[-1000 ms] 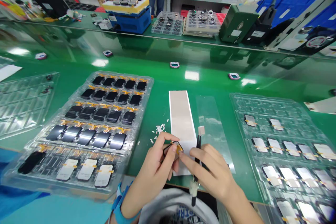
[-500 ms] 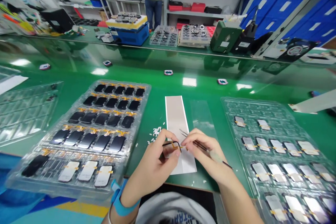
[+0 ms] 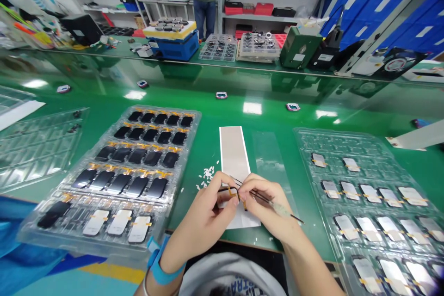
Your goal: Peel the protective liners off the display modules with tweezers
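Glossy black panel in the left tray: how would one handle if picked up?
The glossy black panel looks stiff, slippery and probably fragile. Its thin orange flex tail would likely flop and crease easily. The pockets of the clear tray probably stop it sliding.

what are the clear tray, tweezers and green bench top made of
The clear tray looks like thin moulded plastic: see-through with formed pockets. The tweezers look like slim black-coated metal, though the coating hides it. The green bench top looks like glossy rubber or laminate, mirroring the lights and shelves.
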Tool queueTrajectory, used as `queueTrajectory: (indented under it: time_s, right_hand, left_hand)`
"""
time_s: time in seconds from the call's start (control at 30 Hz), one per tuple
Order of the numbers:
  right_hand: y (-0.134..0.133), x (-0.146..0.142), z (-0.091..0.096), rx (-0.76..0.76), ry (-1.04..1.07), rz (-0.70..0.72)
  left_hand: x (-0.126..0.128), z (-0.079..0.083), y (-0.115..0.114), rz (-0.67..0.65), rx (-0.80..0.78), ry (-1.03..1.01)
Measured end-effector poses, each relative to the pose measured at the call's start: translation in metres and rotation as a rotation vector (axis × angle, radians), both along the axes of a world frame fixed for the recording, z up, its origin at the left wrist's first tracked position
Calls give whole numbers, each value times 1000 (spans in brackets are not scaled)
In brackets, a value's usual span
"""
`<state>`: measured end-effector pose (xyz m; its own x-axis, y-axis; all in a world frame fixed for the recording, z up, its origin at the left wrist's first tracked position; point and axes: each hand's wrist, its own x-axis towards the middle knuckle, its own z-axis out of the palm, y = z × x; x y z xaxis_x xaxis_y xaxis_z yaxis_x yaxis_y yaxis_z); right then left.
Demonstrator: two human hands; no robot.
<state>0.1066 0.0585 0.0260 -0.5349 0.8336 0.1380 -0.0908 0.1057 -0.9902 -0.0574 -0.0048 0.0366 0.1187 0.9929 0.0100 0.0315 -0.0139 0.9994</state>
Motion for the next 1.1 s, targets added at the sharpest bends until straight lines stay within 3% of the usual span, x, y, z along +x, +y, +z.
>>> queueTrajectory:
  time_s: [0.27, 0.77, 1.1]
  right_hand:
    - [0, 0, -12, 0, 2, -41]
    - [0, -2, -10, -83, -18, -11]
    - [-1, -2, -13, -222, -42, 1]
  left_hand:
    - [0, -6, -3, 6, -97, -25]
    - [1, -2, -7, 12, -61, 46]
    - [0, -12, -5, -67, -189, -151]
